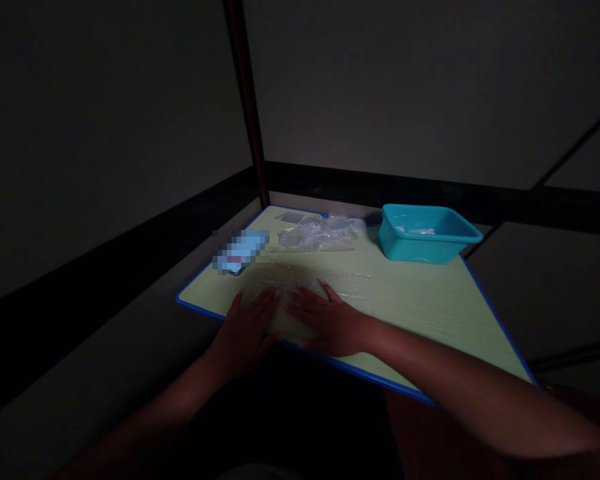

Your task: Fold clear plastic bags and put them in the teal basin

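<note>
Lay flat and open at frame centre, gripping nothing: bare left hand [247, 333] and bare right hand [333, 323], fingers spread, against thin clear plastic sheet [325, 283]. Sat beyond, right of centre: turquoise rectangular plastic basket [423, 247].

The tabletop [420, 300] is a pale yellow-green with a faint streaky grain running through it, bordered by a bright blue edge [500, 321], while the basket [420, 250] is plain turquoise and the plastic bags [320, 235] are clear to whitish with pale glints. A pixelated patch covers the phone [243, 250], light blue with a pinkish-red mark. The walls [380, 87] look plain grey, though the dim light makes their true shade uncertain, with black bands [330, 181] and a dark red post [250, 100].
</note>
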Demonstrator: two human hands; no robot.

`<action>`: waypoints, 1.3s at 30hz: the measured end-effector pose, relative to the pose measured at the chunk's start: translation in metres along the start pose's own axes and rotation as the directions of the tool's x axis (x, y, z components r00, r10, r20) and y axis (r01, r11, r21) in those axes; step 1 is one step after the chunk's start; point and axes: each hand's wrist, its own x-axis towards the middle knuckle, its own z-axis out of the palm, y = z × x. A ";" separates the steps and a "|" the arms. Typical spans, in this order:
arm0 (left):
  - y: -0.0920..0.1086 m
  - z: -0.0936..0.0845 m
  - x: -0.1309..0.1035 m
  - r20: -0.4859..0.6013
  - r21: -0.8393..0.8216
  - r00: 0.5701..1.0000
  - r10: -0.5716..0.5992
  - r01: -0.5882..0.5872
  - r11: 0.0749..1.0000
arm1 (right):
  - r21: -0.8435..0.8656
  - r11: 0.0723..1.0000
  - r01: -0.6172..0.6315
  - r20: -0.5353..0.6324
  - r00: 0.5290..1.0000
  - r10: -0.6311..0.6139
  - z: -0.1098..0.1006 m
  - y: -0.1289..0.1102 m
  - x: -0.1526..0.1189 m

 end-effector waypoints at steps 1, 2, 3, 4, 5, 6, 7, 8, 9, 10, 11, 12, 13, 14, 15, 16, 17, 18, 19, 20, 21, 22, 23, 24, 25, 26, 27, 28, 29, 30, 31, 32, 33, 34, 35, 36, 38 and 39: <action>-0.002 0.000 -0.001 -0.003 0.006 1.000 -0.021 0.021 1.000 | 0.004 1.000 0.000 0.002 1.000 0.000 -0.001 0.000 0.000; -0.005 -0.001 -0.002 -0.004 0.009 0.999 -0.037 0.037 0.999 | 0.007 1.000 0.000 0.001 1.000 0.000 -0.001 -0.001 -0.001; -0.007 -0.001 -0.002 -0.003 0.010 0.999 -0.048 0.048 0.999 | 0.007 1.000 0.001 -0.001 1.000 -0.001 -0.001 -0.001 -0.001; -0.009 -0.002 -0.002 -0.002 0.010 0.998 -0.056 0.056 0.998 | 0.005 1.000 0.003 -0.003 1.000 -0.003 -0.002 -0.001 -0.001; -0.010 -0.002 -0.002 -0.002 0.009 0.998 -0.063 0.063 0.998 | -0.001 1.000 0.004 -0.007 1.000 -0.004 -0.003 -0.002 -0.001; -0.011 -0.002 -0.002 -0.001 0.010 0.998 -0.069 0.069 0.998 | -0.010 1.000 0.006 -0.012 1.000 -0.006 -0.004 -0.002 -0.001; -0.011 -0.002 -0.002 0.000 0.011 0.997 -0.077 0.077 0.997 | -0.023 1.000 0.006 -0.018 1.000 -0.007 -0.006 -0.003 -0.002; -0.010 -0.002 -0.001 -0.001 0.013 0.996 -0.086 0.086 0.996 | -0.039 0.999 0.002 -0.026 1.000 -0.003 -0.009 -0.003 -0.004; -0.008 -0.003 0.000 -0.003 0.015 0.995 -0.096 0.096 0.995 | -0.056 0.998 -0.010 -0.038 0.999 0.008 -0.011 -0.003 -0.007; -0.006 -0.004 0.002 -0.007 0.017 0.994 -0.105 0.105 0.994 | -0.072 0.997 -0.032 -0.053 0.998 0.028 -0.014 -0.002 -0.010; -0.002 -0.005 0.004 -0.011 0.019 0.993 -0.113 0.114 0.993 | -0.086 0.994 -0.063 -0.068 0.996 0.057 -0.017 0.000 -0.014; 0.002 -0.007 0.007 -0.013 0.018 0.993 -0.119 0.119 0.993 | -0.096 0.990 -0.106 -0.083 0.992 0.098 -0.020 0.002 -0.019; 0.007 -0.008 0.011 -0.009 0.014 0.993 -0.116 0.116 0.993 | -0.104 0.982 -0.156 -0.097 0.984 0.146 -0.022 0.005 -0.024; 0.012 -0.010 0.016 0.002 0.005 0.995 -0.104 0.104 0.995 | -0.109 0.971 -0.211 -0.107 0.974 0.200 -0.023 0.009 -0.030; 0.016 -0.011 0.021 0.021 -0.009 0.997 -0.078 0.078 0.997 | -0.112 0.956 -0.270 -0.117 0.959 0.257 -0.023 0.014 -0.035; 0.019 -0.012 0.028 0.046 -0.027 0.998 -0.045 0.046 0.999 | -0.114 0.938 -0.327 -0.128 0.941 0.313 -0.023 0.019 -0.040; 0.021 -0.013 0.035 0.073 -0.045 0.997 -0.010 0.014 0.999 | -0.111 0.918 -0.381 -0.142 0.920 0.365 -0.022 0.024 -0.044; 0.022 -0.014 0.042 0.097 -0.060 0.995 0.021 -0.015 0.998 | -0.102 0.898 -0.427 -0.156 0.899 0.410 -0.021 0.028 -0.048; 0.021 -0.014 0.050 0.116 -0.069 0.992 0.045 -0.037 0.997 | -0.089 0.882 -0.464 -0.169 0.879 0.446 -0.020 0.033 -0.051; 0.019 -0.014 0.057 0.125 -0.073 0.990 0.063 -0.054 0.996 | -0.072 0.868 -0.491 -0.178 0.863 0.473 -0.020 0.037 -0.054; 0.017 -0.014 0.064 0.130 -0.072 0.988 0.079 -0.070 0.995 | -0.056 0.859 -0.509 -0.184 0.851 0.492 -0.019 0.039 -0.056; 0.013 -0.015 0.070 0.135 -0.071 0.987 0.092 -0.083 0.994 | -0.044 0.854 -0.519 -0.189 0.844 0.503 -0.019 0.042 -0.058; 0.010 -0.016 0.075 0.142 -0.067 0.985 0.103 -0.094 0.993 | -0.036 0.851 -0.524 -0.195 0.839 0.508 -0.019 0.043 -0.059; 0.007 -0.017 0.079 0.153 -0.063 0.983 0.106 -0.097 0.993 | -0.034 0.850 -0.525 -0.204 0.836 0.509 -0.019 0.043 -0.060; 0.004 -0.018 0.083 0.167 -0.057 0.981 0.101 -0.093 0.994 | -0.036 0.851 -0.523 -0.214 0.836 0.505 -0.019 0.043 -0.061; 0.002 -0.019 0.086 0.182 -0.049 0.979 0.090 -0.083 0.995 | -0.040 0.854 -0.518 -0.224 0.838 0.498 -0.019 0.042 -0.061; 0.001 -0.020 0.089 0.195 -0.039 0.978 0.073 -0.067 0.997 | -0.043 0.858 -0.512 -0.232 0.840 0.490 -0.019 0.041 -0.062; -0.001 -0.020 0.091 0.206 -0.030 0.977 0.056 -0.051 0.998 | -0.043 0.862 -0.505 -0.237 0.844 0.482 -0.019 0.040 -0.062; -0.002 -0.020 0.093 0.216 -0.021 0.976 0.040 -0.036 0.999 | -0.042 0.866 -0.499 -0.238 0.847 0.476 -0.019 0.039 -0.063; -0.002 -0.020 0.095 0.220 -0.015 0.975 0.024 -0.022 1.000 | -0.040 0.868 -0.495 -0.237 0.849 0.472 -0.019 0.039 -0.063; -0.003 -0.019 0.097 0.220 -0.010 0.976 0.010 -0.008 1.000 | -0.039 0.869 -0.493 -0.238 0.849 0.471 -0.019 0.038 -0.063; -0.004 -0.017 0.098 0.213 -0.006 0.977 -0.006 0.008 1.000 | -0.038 0.869 -0.493 -0.238 0.849 0.471 -0.020 0.037 -0.064; -0.005 -0.015 0.099 0.201 -0.004 0.979 -0.021 0.022 1.000 | -0.037 0.869 -0.493 -0.238 0.849 0.471 -0.020 0.037 -0.064; -0.006 -0.012 0.100 0.186 -0.004 0.982 -0.035 0.037 0.999 | -0.034 0.869 -0.493 -0.240 0.848 0.472 -0.021 0.037 -0.064; -0.007 -0.010 0.100 0.169 -0.006 0.984 -0.049 0.050 0.999 | -0.029 0.869 -0.494 -0.242 0.847 0.473 -0.022 0.037 -0.064; -0.008 -0.007 0.101 0.157 -0.009 0.986 -0.058 0.060 0.998 | -0.024 0.868 -0.495 -0.245 0.845 0.475 -0.022 0.037 -0.064; -0.010 -0.003 0.101 0.154 -0.015 0.986 -0.070 0.073 0.997 | -0.014 0.865 -0.501 -0.241 0.842 0.484 -0.022 0.036 -0.064; -0.010 -0.002 0.101 0.165 -0.018 0.984 -0.073 0.077 0.997 | -0.012 0.863 -0.504 -0.232 0.841 0.488 -0.022 0.036 -0.063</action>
